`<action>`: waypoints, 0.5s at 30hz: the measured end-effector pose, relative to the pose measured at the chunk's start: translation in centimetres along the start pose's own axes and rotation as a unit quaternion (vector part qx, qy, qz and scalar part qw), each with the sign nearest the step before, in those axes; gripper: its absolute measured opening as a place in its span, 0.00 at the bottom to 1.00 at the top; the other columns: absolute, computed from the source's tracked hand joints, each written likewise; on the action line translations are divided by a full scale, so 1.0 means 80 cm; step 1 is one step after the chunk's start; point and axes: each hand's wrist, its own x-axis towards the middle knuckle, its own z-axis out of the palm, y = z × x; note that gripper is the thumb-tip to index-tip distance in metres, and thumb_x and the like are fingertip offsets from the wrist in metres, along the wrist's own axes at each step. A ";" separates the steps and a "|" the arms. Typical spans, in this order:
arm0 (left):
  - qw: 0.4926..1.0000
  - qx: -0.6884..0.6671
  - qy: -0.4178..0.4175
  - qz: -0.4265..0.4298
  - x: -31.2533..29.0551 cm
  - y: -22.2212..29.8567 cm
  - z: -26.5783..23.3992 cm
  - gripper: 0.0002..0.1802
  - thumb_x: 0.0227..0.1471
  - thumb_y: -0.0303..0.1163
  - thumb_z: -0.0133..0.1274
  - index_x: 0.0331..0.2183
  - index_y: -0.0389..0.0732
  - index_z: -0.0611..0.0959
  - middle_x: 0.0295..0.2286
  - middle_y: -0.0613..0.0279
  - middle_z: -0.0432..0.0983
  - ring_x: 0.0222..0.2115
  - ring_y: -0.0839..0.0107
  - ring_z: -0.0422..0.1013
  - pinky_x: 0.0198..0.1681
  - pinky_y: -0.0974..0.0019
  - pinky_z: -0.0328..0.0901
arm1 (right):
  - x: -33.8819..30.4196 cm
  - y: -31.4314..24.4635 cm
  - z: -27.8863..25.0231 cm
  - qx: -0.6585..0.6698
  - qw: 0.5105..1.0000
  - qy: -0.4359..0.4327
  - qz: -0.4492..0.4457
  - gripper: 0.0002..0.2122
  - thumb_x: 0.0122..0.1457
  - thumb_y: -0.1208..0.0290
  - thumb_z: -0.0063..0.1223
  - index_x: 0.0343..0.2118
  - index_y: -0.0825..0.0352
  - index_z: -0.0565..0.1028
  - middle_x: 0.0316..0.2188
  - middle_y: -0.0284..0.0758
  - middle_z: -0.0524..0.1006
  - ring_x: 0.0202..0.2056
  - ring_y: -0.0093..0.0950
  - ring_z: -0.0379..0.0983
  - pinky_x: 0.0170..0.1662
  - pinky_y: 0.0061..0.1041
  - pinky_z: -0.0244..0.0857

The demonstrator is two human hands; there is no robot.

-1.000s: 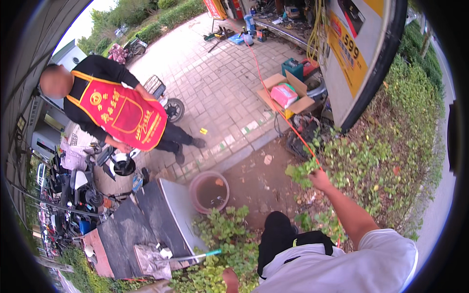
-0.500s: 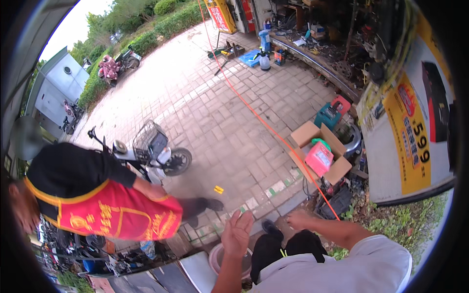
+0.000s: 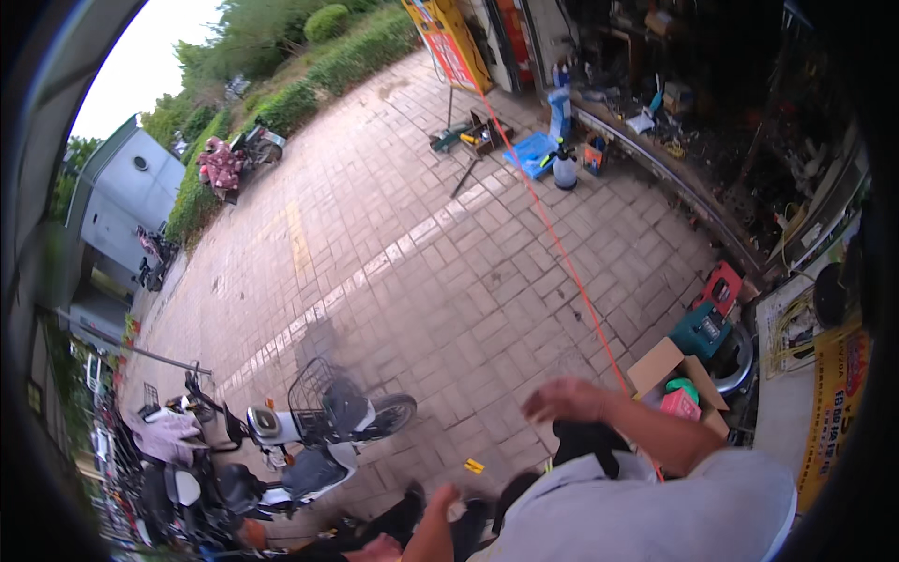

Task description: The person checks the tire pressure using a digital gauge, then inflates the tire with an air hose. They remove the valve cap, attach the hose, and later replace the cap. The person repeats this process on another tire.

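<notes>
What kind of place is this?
Probably an outdoor repair spot, maybe for scooters: there are parked scooters, a long, cluttered shelf, and what looks like a teal tool case on the ground.

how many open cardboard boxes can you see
1: an open cardboard box right of the right hand, with a pink package inside. Others could be hidden in the dark clutter at upper right.

The white, wire-basketed scooter [image 3: 290, 428] stands left of the long, thin orange cord [image 3: 562, 251]. Right of it, the open brown cardboard box [image 3: 655, 364] holds a pink boxy packet [image 3: 681, 405].
</notes>
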 end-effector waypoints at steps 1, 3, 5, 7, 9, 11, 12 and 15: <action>0.989 -0.104 -0.030 -0.098 0.010 -0.047 -0.015 0.17 0.52 0.38 0.46 0.40 0.41 0.78 0.35 0.45 0.76 0.37 0.52 0.73 0.38 0.49 0.66 | 0.035 -0.051 -0.026 -0.015 1.000 0.026 -0.001 0.15 0.62 0.64 0.47 0.45 0.70 0.74 0.46 0.41 0.75 0.47 0.30 0.73 0.51 0.30 0.65; 0.867 -0.436 -0.081 -0.226 0.031 -0.103 -0.048 0.14 0.52 0.38 0.46 0.34 0.40 0.80 0.30 0.45 0.76 0.33 0.55 0.74 0.31 0.48 0.66 | 0.111 -0.139 -0.074 -0.386 0.892 0.236 -0.024 0.16 0.60 0.62 0.49 0.42 0.72 0.75 0.40 0.39 0.78 0.43 0.26 0.74 0.45 0.25 0.67; 0.802 -0.517 -0.077 -0.291 0.063 -0.106 -0.072 0.15 0.52 0.39 0.46 0.30 0.39 0.81 0.27 0.44 0.75 0.30 0.55 0.74 0.27 0.47 0.66 | 0.182 -0.205 -0.117 -0.320 0.918 0.230 -0.038 0.15 0.60 0.63 0.50 0.41 0.72 0.75 0.37 0.36 0.78 0.39 0.25 0.74 0.43 0.26 0.67; 0.848 -0.435 -0.020 -0.304 0.123 -0.060 -0.090 0.18 0.53 0.42 0.46 0.29 0.38 0.81 0.26 0.43 0.75 0.29 0.53 0.74 0.27 0.47 0.66 | 0.269 -0.270 -0.161 -0.302 0.928 0.217 -0.040 0.14 0.59 0.63 0.51 0.40 0.71 0.76 0.35 0.35 0.78 0.37 0.23 0.74 0.41 0.26 0.66; 0.897 -0.346 0.005 -0.275 0.191 0.001 -0.106 0.20 0.53 0.45 0.46 0.28 0.37 0.81 0.25 0.43 0.75 0.28 0.51 0.74 0.27 0.47 0.66 | 0.363 -0.326 -0.204 -0.321 0.928 0.179 -0.066 0.14 0.59 0.64 0.51 0.38 0.71 0.76 0.34 0.34 0.78 0.35 0.22 0.73 0.39 0.24 0.66; 0.941 -0.243 0.024 -0.233 0.261 0.053 -0.126 0.23 0.53 0.48 0.46 0.27 0.36 0.81 0.24 0.42 0.75 0.27 0.49 0.73 0.27 0.46 0.66 | 0.451 -0.370 -0.249 -0.321 0.914 0.238 -0.068 0.14 0.58 0.63 0.51 0.36 0.71 0.76 0.29 0.33 0.77 0.29 0.21 0.71 0.34 0.24 0.64; 0.959 -0.186 0.039 -0.211 0.297 0.072 -0.143 0.25 0.53 0.49 0.45 0.27 0.35 0.81 0.24 0.41 0.75 0.26 0.48 0.73 0.26 0.46 0.66 | 0.494 -0.393 -0.274 -0.314 0.911 0.253 -0.089 0.14 0.57 0.63 0.51 0.35 0.71 0.76 0.26 0.33 0.76 0.26 0.20 0.69 0.31 0.24 0.63; 0.989 -0.040 0.075 -0.119 0.444 0.105 -0.256 0.29 0.54 0.53 0.45 0.25 0.33 0.81 0.22 0.40 0.74 0.24 0.45 0.73 0.26 0.46 0.65 | 0.589 -0.453 -0.349 -0.322 0.881 0.346 0.014 0.14 0.56 0.63 0.53 0.34 0.72 0.77 0.23 0.33 0.76 0.26 0.21 0.69 0.30 0.24 0.64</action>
